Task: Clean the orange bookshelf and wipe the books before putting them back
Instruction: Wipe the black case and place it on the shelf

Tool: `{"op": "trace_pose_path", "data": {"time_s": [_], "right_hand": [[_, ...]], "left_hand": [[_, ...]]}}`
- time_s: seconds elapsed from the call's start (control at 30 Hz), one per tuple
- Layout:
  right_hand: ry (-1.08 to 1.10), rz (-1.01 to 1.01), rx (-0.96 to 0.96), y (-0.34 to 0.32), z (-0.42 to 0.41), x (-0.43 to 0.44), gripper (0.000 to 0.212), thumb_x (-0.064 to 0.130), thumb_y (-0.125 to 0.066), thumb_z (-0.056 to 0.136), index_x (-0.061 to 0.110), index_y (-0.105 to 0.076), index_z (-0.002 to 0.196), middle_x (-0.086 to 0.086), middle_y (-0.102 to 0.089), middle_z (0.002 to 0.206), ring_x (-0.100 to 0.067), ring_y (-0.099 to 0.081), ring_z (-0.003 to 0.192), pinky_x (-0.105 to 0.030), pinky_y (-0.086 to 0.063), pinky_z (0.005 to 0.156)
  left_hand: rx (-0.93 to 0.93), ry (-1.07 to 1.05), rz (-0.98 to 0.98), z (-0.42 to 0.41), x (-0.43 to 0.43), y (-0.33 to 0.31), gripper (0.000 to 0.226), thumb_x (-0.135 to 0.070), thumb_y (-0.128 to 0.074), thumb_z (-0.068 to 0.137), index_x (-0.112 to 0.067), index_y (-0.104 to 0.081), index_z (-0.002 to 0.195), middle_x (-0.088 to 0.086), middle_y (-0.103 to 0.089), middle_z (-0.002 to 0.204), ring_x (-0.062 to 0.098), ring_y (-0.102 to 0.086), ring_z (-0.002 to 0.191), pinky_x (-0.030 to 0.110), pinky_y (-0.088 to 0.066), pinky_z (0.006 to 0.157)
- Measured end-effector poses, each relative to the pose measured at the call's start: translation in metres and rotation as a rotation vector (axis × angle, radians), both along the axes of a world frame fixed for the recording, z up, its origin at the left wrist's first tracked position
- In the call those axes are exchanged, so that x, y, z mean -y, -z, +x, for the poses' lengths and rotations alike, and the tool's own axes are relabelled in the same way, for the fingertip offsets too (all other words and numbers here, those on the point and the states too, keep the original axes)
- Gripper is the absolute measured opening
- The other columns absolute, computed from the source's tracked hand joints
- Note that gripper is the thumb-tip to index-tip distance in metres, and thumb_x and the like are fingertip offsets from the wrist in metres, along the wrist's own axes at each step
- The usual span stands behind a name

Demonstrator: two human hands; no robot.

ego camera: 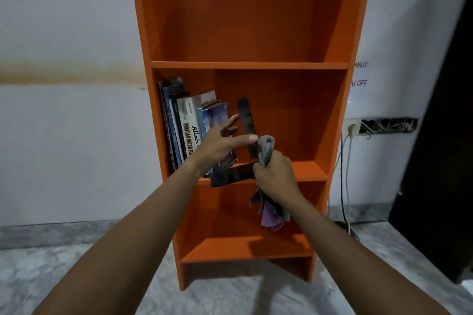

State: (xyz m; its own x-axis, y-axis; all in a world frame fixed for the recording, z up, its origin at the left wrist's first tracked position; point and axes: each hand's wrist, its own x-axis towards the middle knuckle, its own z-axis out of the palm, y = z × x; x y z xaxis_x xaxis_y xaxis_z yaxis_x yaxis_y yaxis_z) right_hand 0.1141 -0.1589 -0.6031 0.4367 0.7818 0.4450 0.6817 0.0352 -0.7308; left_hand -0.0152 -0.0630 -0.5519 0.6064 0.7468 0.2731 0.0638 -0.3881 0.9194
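The orange bookshelf [245, 65] stands against a white wall. Several books [184, 120] stand at the left end of its middle shelf. A dark book [247, 120] stands tilted to their right, its lower edge sticking out over the shelf front. My right hand [275, 174] is shut on this dark book's lower corner together with a grey and purple cloth [267, 147], whose tail hangs below the hand. My left hand [221, 144] has its fingers spread and rests against the blue book [217, 116] at the end of the row, between the row and the dark book.
The top and bottom shelves hold nothing. A wall socket [353, 128] with cables [344, 186] hanging to the floor sits right of the shelf. A dark door or panel [440, 135] stands at the far right. The floor [51, 263] is grey marble tile.
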Motion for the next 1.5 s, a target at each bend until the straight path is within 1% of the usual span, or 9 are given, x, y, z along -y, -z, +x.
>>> {"op": "trace_pose_path", "data": {"time_s": [0.13, 0.23, 0.3, 0.37, 0.5, 0.67, 0.9, 1.1, 1.5], "right_hand": [[0.231, 0.079, 0.087, 0.028, 0.021, -0.029, 0.04, 0.006, -0.056, 0.095, 0.02, -0.035, 0.065, 0.004, -0.036, 0.057, -0.024, -0.041, 0.056, -0.035, -0.04, 0.058], [0.289, 0.005, 0.197, 0.047, 0.026, -0.047, 0.006, 0.008, -0.055, 0.097, 0.005, -0.06, 0.097, -0.001, -0.051, 0.077, -0.033, -0.053, 0.085, -0.044, -0.045, 0.089], [0.276, -0.031, 0.263, 0.056, 0.026, -0.063, 0.041, 0.007, -0.055, 0.096, 0.006, -0.055, 0.138, -0.004, -0.063, 0.099, -0.03, -0.056, 0.093, -0.036, -0.042, 0.093], [0.272, -0.028, 0.243, 0.062, 0.026, -0.079, 0.054, 0.004, -0.058, 0.094, 0.008, -0.048, 0.147, -0.004, -0.063, 0.105, -0.03, -0.055, 0.101, -0.033, -0.04, 0.088], [0.313, -0.074, 0.141, 0.063, 0.028, -0.102, 0.007, 0.004, -0.061, 0.09, 0.004, -0.056, 0.095, -0.004, -0.054, 0.084, -0.032, -0.055, 0.104, -0.039, -0.045, 0.081], [0.277, -0.036, 0.058, 0.076, 0.04, -0.124, 0.036, 0.004, -0.059, 0.083, 0.021, -0.034, 0.065, 0.001, -0.041, 0.061, -0.023, -0.046, 0.074, -0.033, -0.037, 0.064], [0.253, 0.008, 0.026, 0.085, 0.043, -0.131, 0.038, 0.006, -0.062, 0.082, 0.023, -0.033, 0.066, -0.006, -0.052, 0.074, -0.025, -0.049, 0.07, -0.03, -0.032, 0.064], [0.245, 0.009, 0.034, 0.081, 0.043, -0.13, 0.042, 0.003, -0.063, 0.083, 0.025, -0.032, 0.064, 0.0, -0.048, 0.068, -0.023, -0.048, 0.066, -0.027, -0.03, 0.059], [0.173, 0.019, 0.026, 0.08, 0.037, -0.13, 0.042, 0.001, -0.062, 0.083, 0.022, -0.031, 0.063, 0.004, -0.041, 0.06, -0.01, -0.037, 0.052, -0.025, -0.023, 0.05]], "left_hand": [[0.1, -0.742, 0.42, -0.002, -0.026, 0.049, 0.076, -0.043, -0.081, 0.08, -0.019, -0.049, 0.144, 0.004, -0.052, 0.144, 0.02, -0.046, 0.135, 0.041, -0.044, 0.111], [0.103, -1.058, 0.377, -0.005, -0.042, 0.08, 0.091, -0.052, -0.086, 0.067, -0.019, -0.04, 0.137, 0.011, -0.04, 0.138, 0.027, -0.041, 0.126, 0.047, -0.049, 0.102], [0.066, -1.079, 0.242, -0.002, -0.054, 0.093, 0.11, -0.062, -0.087, 0.058, -0.019, -0.032, 0.143, 0.015, -0.031, 0.146, 0.033, -0.034, 0.133, 0.048, -0.043, 0.107], [0.046, -1.101, 0.182, 0.003, -0.065, 0.101, 0.122, -0.068, -0.086, 0.054, -0.02, -0.026, 0.148, 0.018, -0.024, 0.152, 0.037, -0.029, 0.138, 0.052, -0.039, 0.111], [0.031, -1.202, 0.247, 0.016, -0.068, 0.107, 0.128, -0.073, -0.084, 0.05, -0.017, -0.026, 0.15, 0.02, -0.025, 0.152, 0.038, -0.03, 0.137, 0.051, -0.039, 0.109], [0.033, -1.162, 0.188, 0.035, -0.076, 0.117, 0.138, -0.071, -0.086, 0.051, -0.017, -0.014, 0.155, 0.019, -0.022, 0.154, 0.039, -0.028, 0.141, 0.052, -0.033, 0.115], [0.03, -1.204, 0.037, 0.039, -0.097, 0.114, 0.144, -0.058, -0.089, 0.047, -0.011, -0.012, 0.158, 0.019, -0.042, 0.141, 0.038, -0.043, 0.128, 0.05, -0.036, 0.111], [0.102, -1.161, 0.024, 0.036, -0.102, 0.111, 0.13, -0.049, -0.093, 0.047, -0.01, -0.022, 0.149, 0.015, -0.04, 0.138, 0.036, -0.046, 0.126, 0.051, -0.046, 0.106], [0.132, -1.191, -0.015, 0.045, -0.099, 0.097, 0.123, -0.046, -0.094, 0.051, -0.01, -0.026, 0.147, 0.015, -0.04, 0.141, 0.034, -0.042, 0.13, 0.044, -0.043, 0.102]]}}
